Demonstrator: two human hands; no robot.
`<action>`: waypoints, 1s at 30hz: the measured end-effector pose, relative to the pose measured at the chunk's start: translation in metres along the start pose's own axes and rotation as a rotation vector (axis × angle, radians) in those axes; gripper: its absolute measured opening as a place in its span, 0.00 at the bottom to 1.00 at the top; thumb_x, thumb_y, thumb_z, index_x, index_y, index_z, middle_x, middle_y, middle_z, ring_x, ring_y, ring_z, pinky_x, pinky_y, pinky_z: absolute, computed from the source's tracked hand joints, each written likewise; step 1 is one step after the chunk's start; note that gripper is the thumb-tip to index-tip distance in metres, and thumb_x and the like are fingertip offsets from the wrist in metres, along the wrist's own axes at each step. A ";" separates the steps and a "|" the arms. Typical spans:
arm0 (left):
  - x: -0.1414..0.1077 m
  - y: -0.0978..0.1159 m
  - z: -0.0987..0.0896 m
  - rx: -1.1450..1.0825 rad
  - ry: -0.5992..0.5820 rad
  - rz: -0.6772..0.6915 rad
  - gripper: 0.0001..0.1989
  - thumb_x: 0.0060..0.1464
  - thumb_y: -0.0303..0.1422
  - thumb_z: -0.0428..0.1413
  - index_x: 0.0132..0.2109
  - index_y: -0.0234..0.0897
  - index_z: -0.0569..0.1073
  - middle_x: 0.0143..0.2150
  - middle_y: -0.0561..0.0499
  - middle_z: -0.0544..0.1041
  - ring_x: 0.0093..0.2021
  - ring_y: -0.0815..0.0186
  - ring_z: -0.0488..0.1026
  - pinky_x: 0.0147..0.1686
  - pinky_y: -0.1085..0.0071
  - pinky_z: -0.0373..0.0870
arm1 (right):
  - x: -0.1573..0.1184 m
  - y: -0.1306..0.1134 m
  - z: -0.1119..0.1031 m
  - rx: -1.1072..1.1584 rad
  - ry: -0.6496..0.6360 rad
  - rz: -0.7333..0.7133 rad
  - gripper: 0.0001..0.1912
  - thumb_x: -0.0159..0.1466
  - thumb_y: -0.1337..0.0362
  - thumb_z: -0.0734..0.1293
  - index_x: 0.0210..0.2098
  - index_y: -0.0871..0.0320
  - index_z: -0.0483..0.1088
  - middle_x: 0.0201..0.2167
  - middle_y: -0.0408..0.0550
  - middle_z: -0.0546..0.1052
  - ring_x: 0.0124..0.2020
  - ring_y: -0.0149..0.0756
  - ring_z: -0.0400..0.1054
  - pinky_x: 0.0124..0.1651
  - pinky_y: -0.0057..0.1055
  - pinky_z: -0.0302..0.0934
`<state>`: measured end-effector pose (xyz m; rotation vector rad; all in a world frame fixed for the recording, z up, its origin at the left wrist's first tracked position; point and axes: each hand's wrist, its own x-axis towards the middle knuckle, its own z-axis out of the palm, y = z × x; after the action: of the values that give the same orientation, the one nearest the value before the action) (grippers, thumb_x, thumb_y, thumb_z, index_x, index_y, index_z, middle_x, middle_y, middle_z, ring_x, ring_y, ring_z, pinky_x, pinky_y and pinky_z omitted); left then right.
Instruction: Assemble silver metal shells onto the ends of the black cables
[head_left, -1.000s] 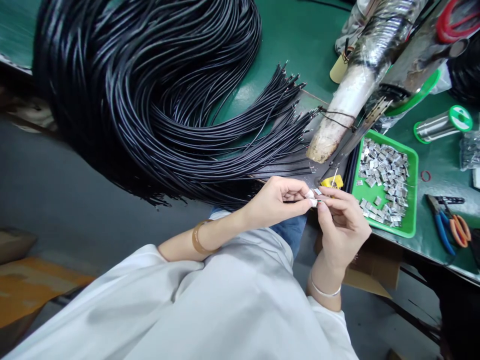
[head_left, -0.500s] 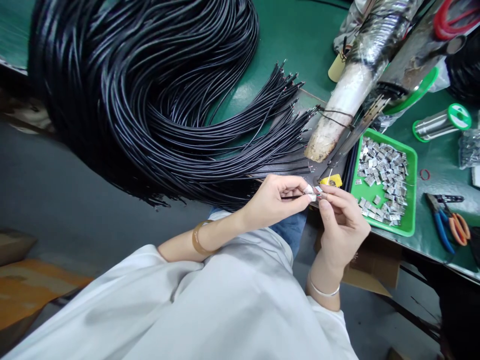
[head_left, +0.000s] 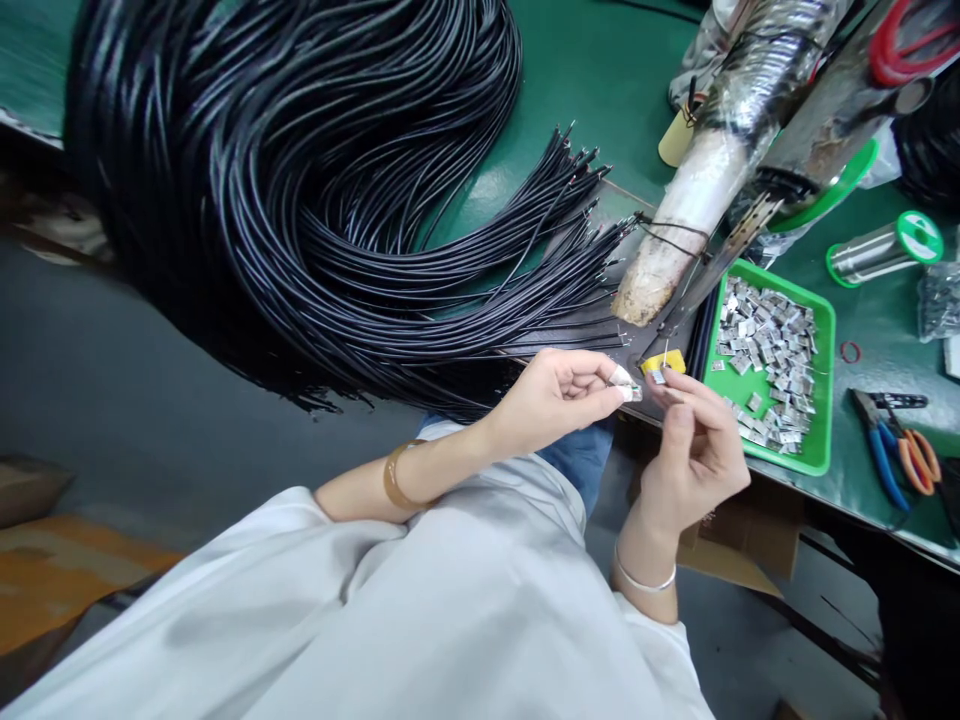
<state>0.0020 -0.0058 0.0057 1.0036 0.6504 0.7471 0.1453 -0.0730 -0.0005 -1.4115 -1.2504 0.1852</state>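
My left hand (head_left: pixel 566 397) is closed in a pinch, white wraps on its thumb and index fingertip. Between these tips sits a small silvery connector (head_left: pixel 637 393); a cable end inside the hand is mostly hidden. Just to the right, my right hand (head_left: pixel 697 430) has bent fingers, and a small shiny metal piece (head_left: pixel 658 377) shows at its fingertips. The right thumb stands apart from that piece. A yellow block (head_left: pixel 673 360) lies right behind the right fingertips. Beyond my left hand spreads a large bundle of black cables (head_left: pixel 337 220) with stripped ends.
A green tray (head_left: pixel 827 380) of small metal pieces stands to the right. Near it are a solder spool (head_left: pixel 870 248), blue-handled pliers (head_left: pixel 883 460) and an orange-handled tool (head_left: pixel 919 460). A wrapped white tube (head_left: pixel 660 245) slants over the green table (head_left: pixel 585 60).
My right hand has drawn slightly right, away from the left, with the shiny metal piece at its fingertips. The left hand stays nearly still, and the connector in it now shows more clearly.
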 end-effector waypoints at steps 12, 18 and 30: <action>0.009 -0.002 -0.003 0.032 0.053 0.026 0.07 0.51 0.31 0.63 0.34 0.30 0.77 0.22 0.58 0.64 0.24 0.77 0.56 0.25 0.77 0.53 | -0.002 0.010 0.003 -0.057 0.041 -0.170 0.10 0.62 0.74 0.71 0.41 0.54 0.75 0.40 0.46 0.84 0.42 0.39 0.81 0.45 0.38 0.77; 0.012 -0.003 -0.003 0.032 0.089 0.023 0.11 0.49 0.35 0.65 0.32 0.30 0.78 0.23 0.57 0.66 0.24 0.76 0.58 0.24 0.77 0.55 | -0.002 0.015 0.002 -0.185 -0.030 -0.309 0.10 0.60 0.72 0.73 0.38 0.52 0.74 0.41 0.44 0.84 0.41 0.38 0.82 0.46 0.36 0.78; 0.022 -0.005 0.001 0.010 0.159 0.091 0.04 0.48 0.29 0.62 0.31 0.30 0.78 0.26 0.54 0.73 0.26 0.75 0.66 0.29 0.77 0.66 | 0.003 0.015 0.009 -0.185 -0.045 -0.225 0.11 0.60 0.74 0.72 0.40 0.54 0.73 0.51 0.49 0.82 0.50 0.43 0.80 0.48 0.39 0.79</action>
<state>0.0174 0.0096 -0.0018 0.9942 0.7500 0.9108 0.1482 -0.0610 -0.0140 -1.4153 -1.4832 -0.0545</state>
